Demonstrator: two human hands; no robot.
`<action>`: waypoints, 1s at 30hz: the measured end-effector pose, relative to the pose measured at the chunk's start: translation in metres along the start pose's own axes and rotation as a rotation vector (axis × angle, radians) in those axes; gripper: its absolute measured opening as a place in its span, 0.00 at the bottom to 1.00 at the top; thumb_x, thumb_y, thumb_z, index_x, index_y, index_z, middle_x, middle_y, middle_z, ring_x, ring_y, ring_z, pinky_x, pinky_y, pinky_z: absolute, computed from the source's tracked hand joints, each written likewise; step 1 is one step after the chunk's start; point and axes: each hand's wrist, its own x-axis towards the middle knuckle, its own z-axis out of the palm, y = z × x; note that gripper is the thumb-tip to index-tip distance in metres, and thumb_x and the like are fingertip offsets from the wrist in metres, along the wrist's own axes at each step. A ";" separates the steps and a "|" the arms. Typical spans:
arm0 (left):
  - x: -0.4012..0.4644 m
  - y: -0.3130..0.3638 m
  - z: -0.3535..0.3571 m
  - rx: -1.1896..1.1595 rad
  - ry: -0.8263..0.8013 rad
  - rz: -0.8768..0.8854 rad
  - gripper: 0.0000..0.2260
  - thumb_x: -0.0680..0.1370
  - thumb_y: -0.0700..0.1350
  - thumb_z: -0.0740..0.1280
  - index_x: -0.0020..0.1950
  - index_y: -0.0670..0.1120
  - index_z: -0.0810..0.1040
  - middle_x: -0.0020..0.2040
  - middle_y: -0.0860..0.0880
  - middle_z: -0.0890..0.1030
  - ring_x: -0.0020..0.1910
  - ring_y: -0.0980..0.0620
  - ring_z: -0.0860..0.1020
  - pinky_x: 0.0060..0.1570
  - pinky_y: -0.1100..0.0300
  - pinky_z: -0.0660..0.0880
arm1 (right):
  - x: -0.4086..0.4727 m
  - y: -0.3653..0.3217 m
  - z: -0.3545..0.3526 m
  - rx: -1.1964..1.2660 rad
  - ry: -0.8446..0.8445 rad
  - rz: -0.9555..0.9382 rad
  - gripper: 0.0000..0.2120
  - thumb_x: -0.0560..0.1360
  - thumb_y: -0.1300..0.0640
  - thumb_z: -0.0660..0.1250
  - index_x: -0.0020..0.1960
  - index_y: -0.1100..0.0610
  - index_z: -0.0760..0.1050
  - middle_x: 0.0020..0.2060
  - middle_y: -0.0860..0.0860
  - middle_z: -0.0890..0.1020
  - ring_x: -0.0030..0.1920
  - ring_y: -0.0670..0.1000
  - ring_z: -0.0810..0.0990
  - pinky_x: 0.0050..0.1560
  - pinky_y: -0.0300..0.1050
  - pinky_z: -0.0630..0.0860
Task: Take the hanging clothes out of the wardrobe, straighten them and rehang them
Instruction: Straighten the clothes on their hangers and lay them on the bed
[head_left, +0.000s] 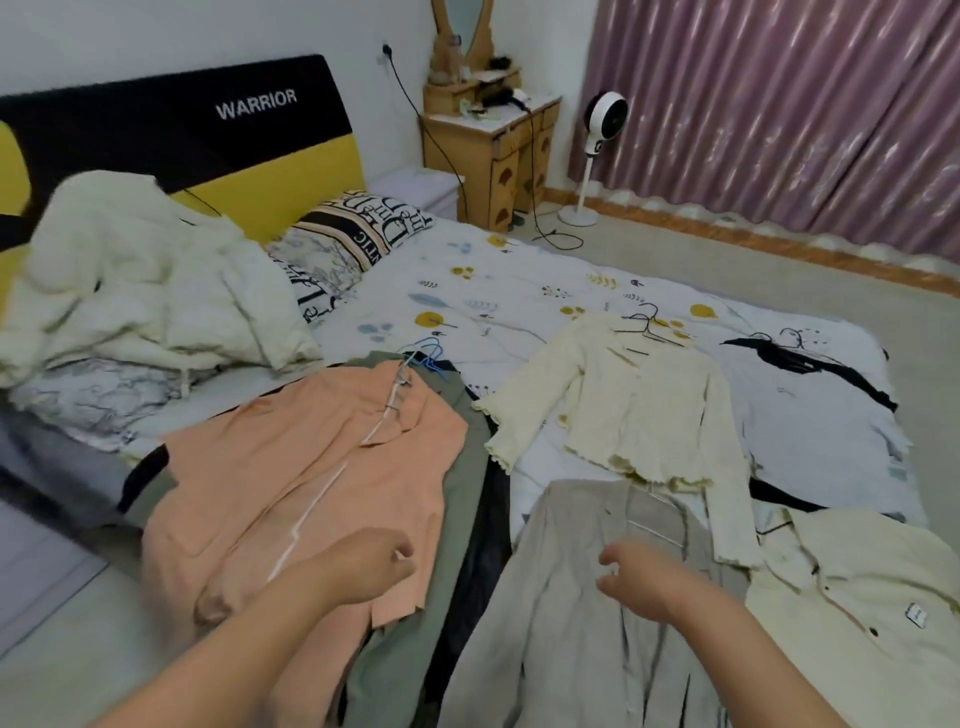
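My left hand (363, 564) rested over the lower hem of the peach jacket (311, 478), fingers curled loosely; whether they pinched the fabric I could not tell. My right hand (641, 579) hovered over the grey blazer (561, 639), fingers loosely curled and grasping nothing. All garments lay flat on the bed (498, 291). The peach jacket, on a white hanger (387, 410), lay over an olive garment (462, 499). A cream ribbed top (639, 410) lay beyond the blazer on a black wire hanger (652, 330). A cream buttoned shirt (852, 597) lay just right of the blazer, and a white T-shirt with black trim (815, 415) lay at the far right.
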 end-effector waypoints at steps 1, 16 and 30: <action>-0.001 -0.018 -0.006 -0.007 0.006 -0.016 0.18 0.80 0.51 0.57 0.68 0.46 0.70 0.66 0.47 0.73 0.63 0.51 0.72 0.59 0.64 0.67 | 0.005 -0.018 0.001 0.002 0.015 -0.002 0.22 0.81 0.52 0.54 0.74 0.55 0.60 0.72 0.53 0.66 0.70 0.52 0.67 0.66 0.42 0.64; 0.059 -0.183 -0.080 -0.016 -0.020 -0.052 0.16 0.80 0.50 0.58 0.65 0.47 0.71 0.64 0.48 0.74 0.62 0.51 0.72 0.55 0.66 0.67 | 0.091 -0.208 0.027 0.068 -0.136 -0.038 0.20 0.80 0.54 0.55 0.70 0.58 0.65 0.68 0.54 0.70 0.66 0.53 0.71 0.63 0.43 0.69; 0.218 -0.203 -0.126 -0.039 0.046 -0.103 0.18 0.81 0.49 0.57 0.70 0.46 0.66 0.68 0.47 0.71 0.66 0.52 0.69 0.60 0.67 0.64 | 0.297 -0.222 0.003 0.157 -0.014 -0.017 0.18 0.80 0.58 0.54 0.69 0.59 0.65 0.64 0.57 0.72 0.61 0.55 0.74 0.54 0.43 0.72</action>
